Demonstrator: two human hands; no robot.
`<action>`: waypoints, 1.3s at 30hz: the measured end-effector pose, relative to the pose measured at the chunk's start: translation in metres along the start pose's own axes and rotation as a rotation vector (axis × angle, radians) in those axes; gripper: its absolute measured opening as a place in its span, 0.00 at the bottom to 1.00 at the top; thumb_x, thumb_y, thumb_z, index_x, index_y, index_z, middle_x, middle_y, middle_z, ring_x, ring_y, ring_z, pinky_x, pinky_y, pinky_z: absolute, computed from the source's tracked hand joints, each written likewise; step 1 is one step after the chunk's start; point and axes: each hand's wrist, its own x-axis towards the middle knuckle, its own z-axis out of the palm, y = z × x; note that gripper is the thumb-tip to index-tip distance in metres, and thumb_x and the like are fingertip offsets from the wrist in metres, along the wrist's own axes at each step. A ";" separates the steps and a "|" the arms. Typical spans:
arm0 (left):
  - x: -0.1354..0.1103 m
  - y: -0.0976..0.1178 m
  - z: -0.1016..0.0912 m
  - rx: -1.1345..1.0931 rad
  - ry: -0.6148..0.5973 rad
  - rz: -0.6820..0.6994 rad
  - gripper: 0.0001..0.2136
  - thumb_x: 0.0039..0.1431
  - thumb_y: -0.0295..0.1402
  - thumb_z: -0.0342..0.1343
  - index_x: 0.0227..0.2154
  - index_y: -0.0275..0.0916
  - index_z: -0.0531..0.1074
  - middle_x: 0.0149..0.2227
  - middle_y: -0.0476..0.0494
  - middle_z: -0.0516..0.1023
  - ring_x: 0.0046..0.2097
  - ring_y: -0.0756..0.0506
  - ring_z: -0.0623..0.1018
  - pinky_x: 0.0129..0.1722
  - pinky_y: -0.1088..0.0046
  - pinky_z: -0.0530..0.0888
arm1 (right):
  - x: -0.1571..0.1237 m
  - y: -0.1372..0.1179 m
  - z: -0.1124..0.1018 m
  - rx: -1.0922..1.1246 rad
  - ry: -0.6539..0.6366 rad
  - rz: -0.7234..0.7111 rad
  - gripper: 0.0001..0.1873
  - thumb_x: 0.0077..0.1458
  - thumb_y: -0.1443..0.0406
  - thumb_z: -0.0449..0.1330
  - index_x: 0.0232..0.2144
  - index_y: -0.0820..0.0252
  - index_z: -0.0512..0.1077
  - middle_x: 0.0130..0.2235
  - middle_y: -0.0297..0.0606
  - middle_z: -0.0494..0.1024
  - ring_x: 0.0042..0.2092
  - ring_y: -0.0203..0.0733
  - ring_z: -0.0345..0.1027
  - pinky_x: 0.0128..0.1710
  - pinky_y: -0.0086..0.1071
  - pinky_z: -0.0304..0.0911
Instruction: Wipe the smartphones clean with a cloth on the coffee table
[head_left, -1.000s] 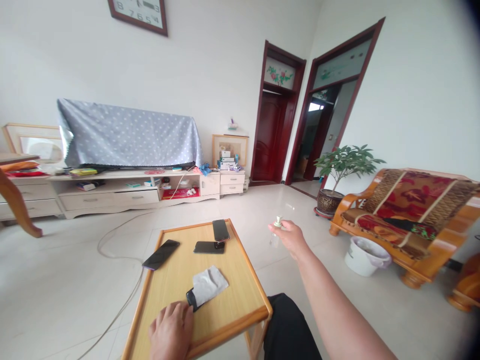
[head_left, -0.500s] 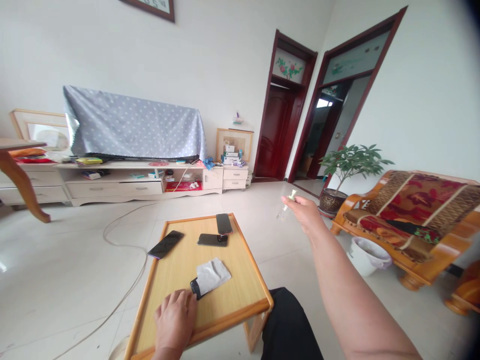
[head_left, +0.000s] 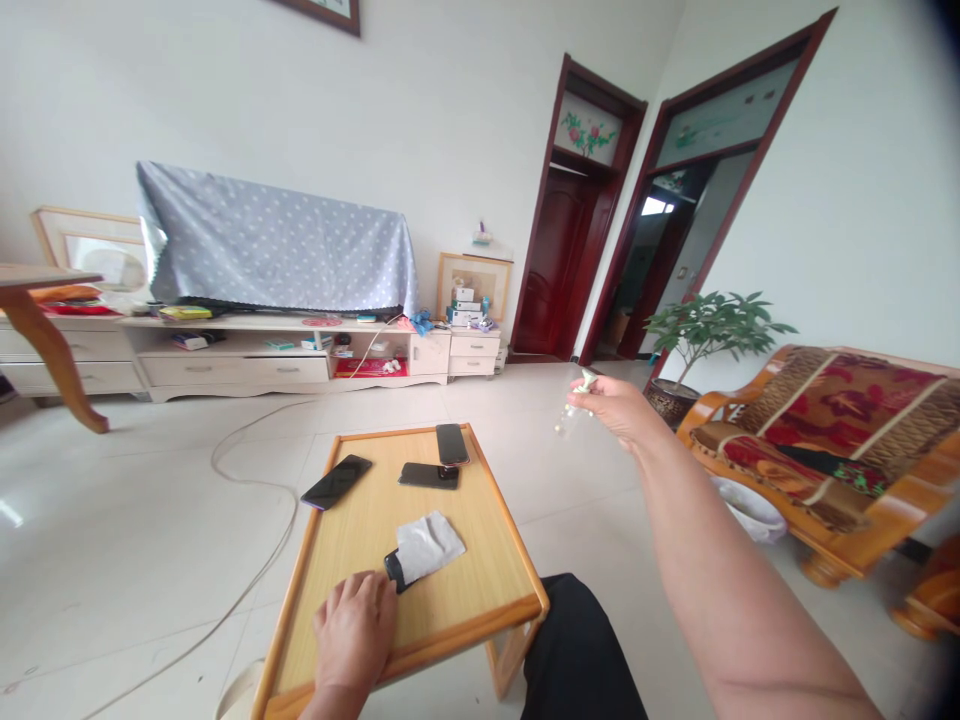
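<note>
My right hand [head_left: 613, 408] is stretched out over the floor beyond the table's right side. Its fingers are closed around the top of a small clear spray bottle [head_left: 568, 415] with a pale green head, held tilted. On the wooden table [head_left: 360, 535] my left hand [head_left: 352, 628] rests with its fingers curled down and close together, and what is under them is hidden. Right beside its fingers lies a black phone [head_left: 394, 571], mostly covered by a white cloth [head_left: 430, 546]. Farther back on the table are more phones: one at the left [head_left: 337, 482], one in the middle [head_left: 429, 476] and one at the far edge [head_left: 452, 444].
A cable [head_left: 255, 570] runs over the tiled floor left of the table. To the right stand a white bin [head_left: 752, 512], a wooden armchair [head_left: 814, 450] and a potted plant [head_left: 709, 335]. A low cabinet [head_left: 225, 372] lines the far wall.
My right hand has shifted slightly right with the spray bottle. The view has turned a little. My left hand, the cloth and the phones keep their places on the table.
</note>
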 end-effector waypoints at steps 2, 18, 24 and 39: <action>0.000 -0.001 0.002 -0.002 0.015 0.004 0.15 0.66 0.43 0.45 0.44 0.46 0.75 0.52 0.41 0.76 0.56 0.37 0.69 0.53 0.57 0.61 | -0.001 0.000 0.001 0.051 -0.024 0.008 0.22 0.41 0.57 0.72 0.39 0.61 0.79 0.34 0.38 0.79 0.35 0.41 0.70 0.36 0.34 0.61; -0.005 0.014 -0.005 -0.034 0.203 0.202 0.13 0.65 0.39 0.50 0.46 0.45 0.75 0.52 0.40 0.77 0.54 0.37 0.72 0.54 0.56 0.63 | -0.077 0.041 0.082 0.283 -0.189 0.102 0.22 0.43 0.53 0.72 0.35 0.60 0.74 0.34 0.36 0.77 0.36 0.41 0.68 0.38 0.33 0.61; 0.009 0.082 -0.033 -0.412 0.122 0.520 0.28 0.58 0.48 0.60 0.59 0.44 0.66 0.53 0.36 0.74 0.52 0.36 0.74 0.50 0.56 0.69 | -0.121 0.035 0.132 0.403 -0.346 0.101 0.19 0.46 0.55 0.71 0.35 0.60 0.72 0.34 0.34 0.77 0.37 0.41 0.70 0.39 0.32 0.64; 0.061 0.120 -0.080 -1.202 -0.105 0.195 0.22 0.55 0.45 0.64 0.50 0.42 0.74 0.50 0.40 0.80 0.56 0.38 0.75 0.56 0.61 0.67 | -0.177 0.151 0.156 -0.297 -0.340 0.135 0.33 0.61 0.50 0.55 0.63 0.59 0.63 0.61 0.49 0.70 0.62 0.53 0.65 0.59 0.42 0.59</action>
